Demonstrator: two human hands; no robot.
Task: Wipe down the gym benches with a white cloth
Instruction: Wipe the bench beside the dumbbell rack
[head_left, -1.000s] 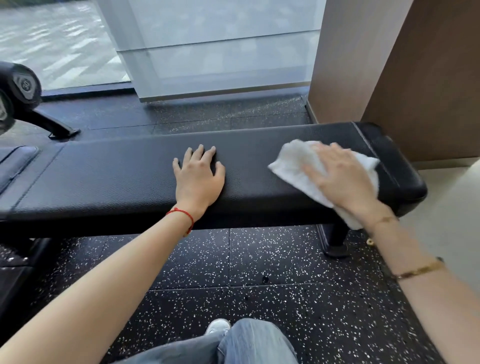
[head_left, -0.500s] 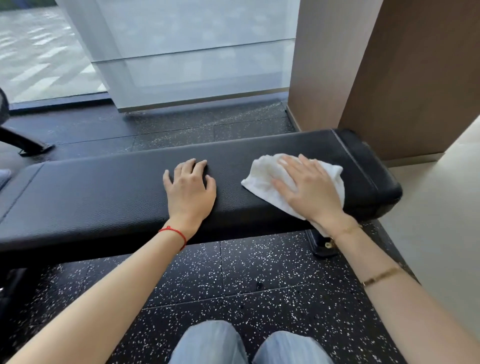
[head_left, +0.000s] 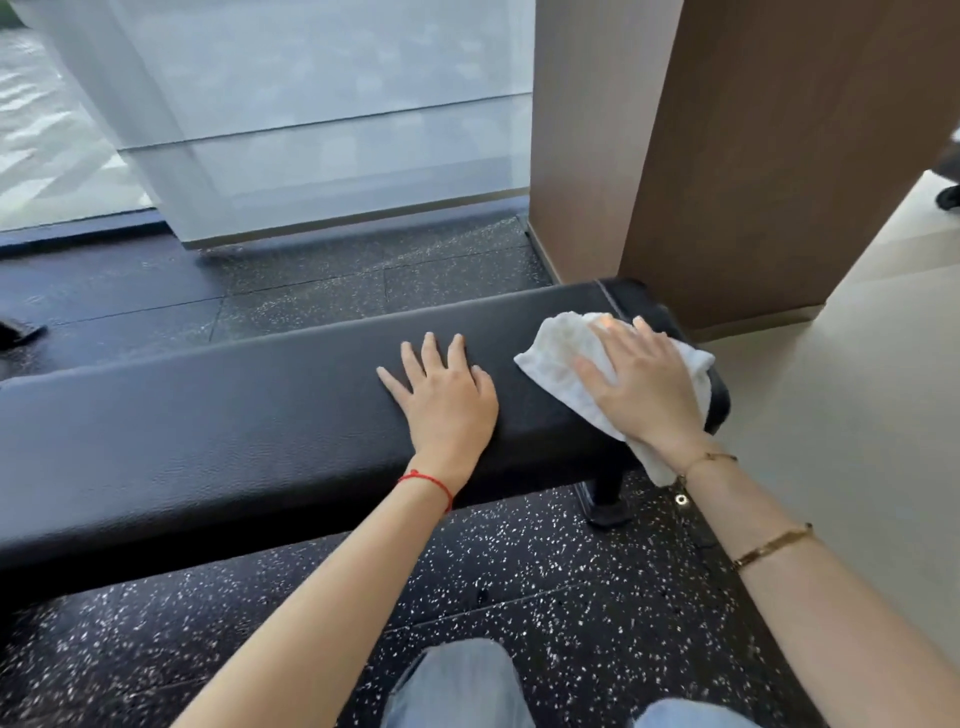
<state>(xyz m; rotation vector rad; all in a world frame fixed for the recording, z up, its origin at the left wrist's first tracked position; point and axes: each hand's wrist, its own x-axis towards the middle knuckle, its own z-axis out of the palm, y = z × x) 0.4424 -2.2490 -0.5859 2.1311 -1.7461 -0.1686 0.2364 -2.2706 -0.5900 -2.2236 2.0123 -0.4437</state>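
Note:
A long black padded gym bench (head_left: 218, 436) runs across the view from the left edge to the right of centre. My left hand (head_left: 441, 400) lies flat on its top with fingers straight and spread. My right hand (head_left: 644, 384) presses flat on a white cloth (head_left: 561, 358) at the bench's right end. The cloth spreads over the pad and one corner hangs down over the near edge below my wrist.
A brown wall column (head_left: 727, 156) stands right behind the bench's right end. Frosted glass panels (head_left: 322, 119) rise beyond it. The black speckled rubber floor (head_left: 519, 571) meets a beige floor (head_left: 857, 415) on the right. The bench's leg (head_left: 605, 493) stands under its right end.
The view has swung right and the machine on the left has left the frame. My right hand has slid the cloth toward the bench's right end. My left hand stays flat on the pad.

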